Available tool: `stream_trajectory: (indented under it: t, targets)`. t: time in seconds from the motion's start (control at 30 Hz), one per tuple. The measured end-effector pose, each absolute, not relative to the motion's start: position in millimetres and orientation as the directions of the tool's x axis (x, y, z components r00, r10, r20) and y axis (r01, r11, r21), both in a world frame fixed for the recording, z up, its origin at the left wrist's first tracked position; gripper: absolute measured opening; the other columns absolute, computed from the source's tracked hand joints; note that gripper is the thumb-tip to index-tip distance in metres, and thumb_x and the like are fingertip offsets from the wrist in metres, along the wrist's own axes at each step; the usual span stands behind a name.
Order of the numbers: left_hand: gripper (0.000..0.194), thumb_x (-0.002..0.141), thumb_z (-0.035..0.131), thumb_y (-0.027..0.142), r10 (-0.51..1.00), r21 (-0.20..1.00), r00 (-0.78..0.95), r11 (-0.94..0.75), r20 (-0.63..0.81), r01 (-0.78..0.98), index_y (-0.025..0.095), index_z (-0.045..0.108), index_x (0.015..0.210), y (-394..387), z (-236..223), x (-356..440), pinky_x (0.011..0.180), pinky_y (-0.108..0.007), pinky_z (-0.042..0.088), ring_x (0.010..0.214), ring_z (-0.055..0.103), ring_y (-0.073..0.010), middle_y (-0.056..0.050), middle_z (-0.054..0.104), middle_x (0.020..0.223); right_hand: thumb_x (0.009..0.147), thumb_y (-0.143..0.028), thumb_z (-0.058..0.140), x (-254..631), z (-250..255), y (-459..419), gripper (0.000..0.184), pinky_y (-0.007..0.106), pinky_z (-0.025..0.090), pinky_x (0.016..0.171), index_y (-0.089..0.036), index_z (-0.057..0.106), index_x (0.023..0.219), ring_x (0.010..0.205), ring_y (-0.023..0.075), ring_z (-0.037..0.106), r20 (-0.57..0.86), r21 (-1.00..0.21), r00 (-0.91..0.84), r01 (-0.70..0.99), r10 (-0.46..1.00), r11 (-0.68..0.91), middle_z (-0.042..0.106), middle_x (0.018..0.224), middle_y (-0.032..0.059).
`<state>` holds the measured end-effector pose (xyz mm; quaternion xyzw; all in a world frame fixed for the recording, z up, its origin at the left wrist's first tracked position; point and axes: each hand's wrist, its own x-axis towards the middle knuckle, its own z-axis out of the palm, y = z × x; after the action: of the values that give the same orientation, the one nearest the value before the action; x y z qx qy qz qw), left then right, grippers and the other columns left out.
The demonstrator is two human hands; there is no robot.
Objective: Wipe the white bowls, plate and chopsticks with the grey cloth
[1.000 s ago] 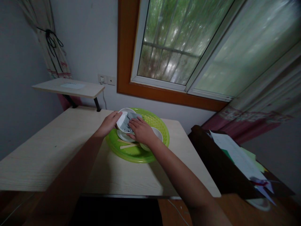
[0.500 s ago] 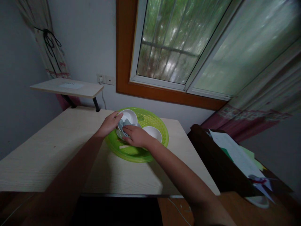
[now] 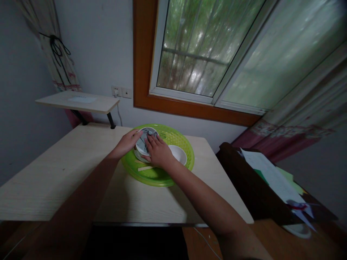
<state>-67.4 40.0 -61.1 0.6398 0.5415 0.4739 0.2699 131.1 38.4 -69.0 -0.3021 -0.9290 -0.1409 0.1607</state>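
At the left side of a round green plastic tray [image 3: 187, 142], my left hand [image 3: 127, 143] grips the rim of a white bowl [image 3: 138, 152], thumb at the edge. A grey cloth [image 3: 142, 143] is spread inside that bowl. My right hand [image 3: 160, 153] presses the cloth against the inside with its fingers, covering part of it. Below the held bowl, the edge of another dish [image 3: 140, 157] shows. A second white bowl [image 3: 179, 154] stands on the tray beside my right hand, partly hidden by it. Light wooden sticks [image 3: 144, 168] lie near the front of the tray.
The tray rests on a pale wooden table [image 3: 151, 202]. A small raised shelf [image 3: 94, 103] with a paper stands at the back left. Wall sockets [image 3: 121, 92] and a window [image 3: 195, 54] are behind. Dark furniture [image 3: 238, 177] holding papers is on the right.
My right hand has moved up and rightward within the bowl, taking the cloth farther over its inside. More of the sticks now shows. My left hand keeps its hold on the rim.
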Motion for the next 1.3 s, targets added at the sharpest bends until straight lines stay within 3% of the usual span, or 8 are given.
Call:
stream_trajectory:
  t: [0.17,0.3,0.47,0.63,0.77,1.07,1.3]
  targets:
    - [0.053,0.090,0.047,0.061,0.969,0.924,-0.122,-0.160,0.213,0.347,0.018,0.066,0.114,36,-59,-68,0.066,-0.029,0.049,0.081,0.062,-0.0212,-0.007,0.070,0.099,0.099,-0.043,0.052,129,-56,34,0.046,0.047,0.040,0.107,-0.003,0.071,0.114,0.116,0.0325,0.060,0.321,0.235,-0.792,0.598,0.520,0.766,0.068,0.120,0.0245]
    - [0.053,0.090,0.045,0.062,0.964,0.919,-0.116,-0.184,0.238,0.349,0.017,0.067,0.109,36,-60,-71,0.066,-0.030,0.048,0.081,0.062,-0.0209,-0.007,0.070,0.098,0.100,-0.036,0.051,130,-51,33,0.035,0.043,0.047,0.092,-0.010,0.074,0.100,0.096,0.0274,0.065,0.273,0.212,-0.841,0.526,0.467,0.823,0.073,0.100,0.0161]
    - [0.048,0.093,0.044,0.059,0.951,0.870,-0.096,-0.223,0.293,0.440,0.019,0.067,0.109,37,-60,-72,0.091,-0.032,0.047,0.102,0.062,-0.0226,-0.007,0.069,0.112,0.101,-0.027,0.048,131,-58,36,0.031,0.039,0.047,0.097,-0.015,0.066,0.122,0.106,0.0233,0.064,0.287,0.118,-0.870,0.447,0.401,0.887,0.067,0.127,0.0126]
    - [0.048,0.092,0.043,0.058,0.961,0.867,-0.051,-0.221,0.272,0.446,0.019,0.066,0.108,35,-56,-70,0.088,-0.031,0.049,0.105,0.061,-0.0235,-0.007,0.070,0.111,0.098,-0.038,0.053,129,-64,36,0.048,0.047,0.032,0.118,-0.012,0.054,0.139,0.139,0.0277,0.046,0.334,0.119,-0.874,0.412,0.354,0.903,0.045,0.154,0.0158]
    - [0.052,0.092,0.043,0.060,0.958,0.879,-0.020,-0.253,0.285,0.404,0.017,0.066,0.110,37,-57,-70,0.092,-0.032,0.049,0.104,0.062,-0.0230,-0.008,0.070,0.113,0.098,-0.049,0.051,128,-68,39,0.065,0.053,0.021,0.124,-0.011,0.041,0.150,0.150,0.0295,0.031,0.385,0.108,-0.822,0.492,0.420,0.864,0.033,0.161,0.0181]
    - [0.052,0.092,0.044,0.062,0.954,0.900,-0.003,-0.281,0.299,0.335,0.017,0.066,0.108,44,-66,-76,0.092,-0.033,0.048,0.098,0.062,-0.0221,-0.007,0.070,0.107,0.100,-0.045,0.048,126,-69,41,0.063,0.045,0.032,0.121,-0.008,0.041,0.150,0.151,0.0277,0.029,0.423,0.076,-0.803,0.495,0.421,0.866,0.032,0.161,0.0190]
    - [0.050,0.093,0.041,0.060,0.952,0.870,-0.030,-0.267,0.306,0.415,0.018,0.065,0.102,40,-62,-74,0.092,-0.032,0.047,0.099,0.061,-0.0227,-0.007,0.069,0.105,0.104,-0.034,0.042,127,-65,38,0.042,0.039,0.038,0.117,-0.011,0.058,0.135,0.138,0.0231,0.049,0.337,0.135,-0.868,0.428,0.365,0.893,0.052,0.150,0.0145]
